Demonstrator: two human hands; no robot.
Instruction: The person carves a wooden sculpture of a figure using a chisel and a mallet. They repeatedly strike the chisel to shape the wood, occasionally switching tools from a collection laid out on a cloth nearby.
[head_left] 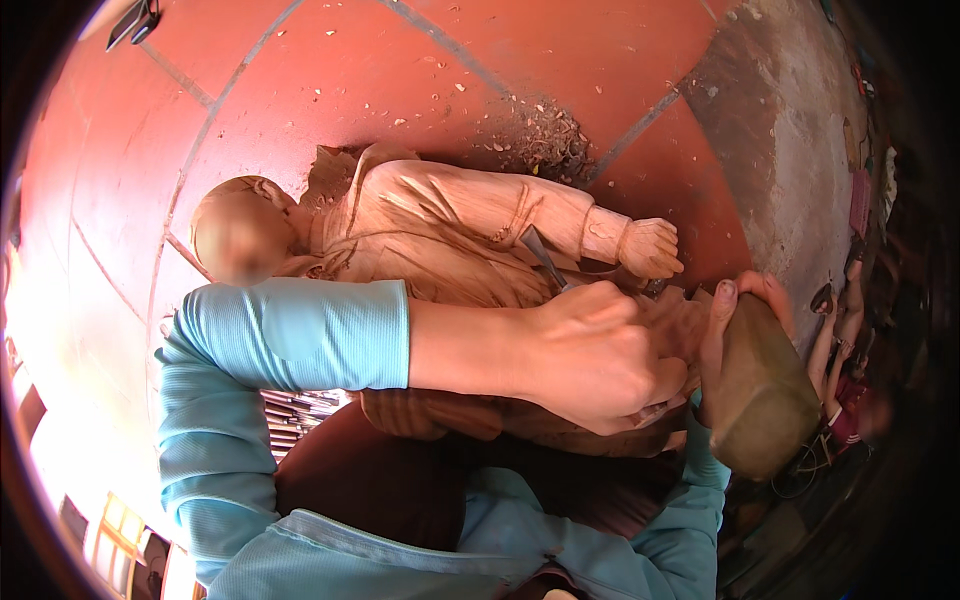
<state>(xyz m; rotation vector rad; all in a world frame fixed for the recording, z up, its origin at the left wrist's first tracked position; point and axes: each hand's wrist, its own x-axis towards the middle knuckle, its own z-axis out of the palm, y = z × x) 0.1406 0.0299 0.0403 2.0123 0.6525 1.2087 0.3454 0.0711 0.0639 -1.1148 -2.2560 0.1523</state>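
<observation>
A carved wooden figure [420,210] of a robed person lies on its back across my lap and the floor, its head at the left and its fist at the right. My left hand [600,355] is closed round a chisel [541,255]; the metal blade points up and left from the fist, against the robe's folds near the figure's sleeve. To the right, my right hand [745,305] grips a wooden mallet [768,395], whose thick, blunt head is turned toward me. The mallet's handle is mostly hidden.
Wood shavings [550,140] are heaped on the red tiled floor [340,70] beyond the figure. Several carving tools [295,415] lie in a row beside my left elbow. Another person [850,405] is at the far right, and dark sandals [135,22] lie at the upper left.
</observation>
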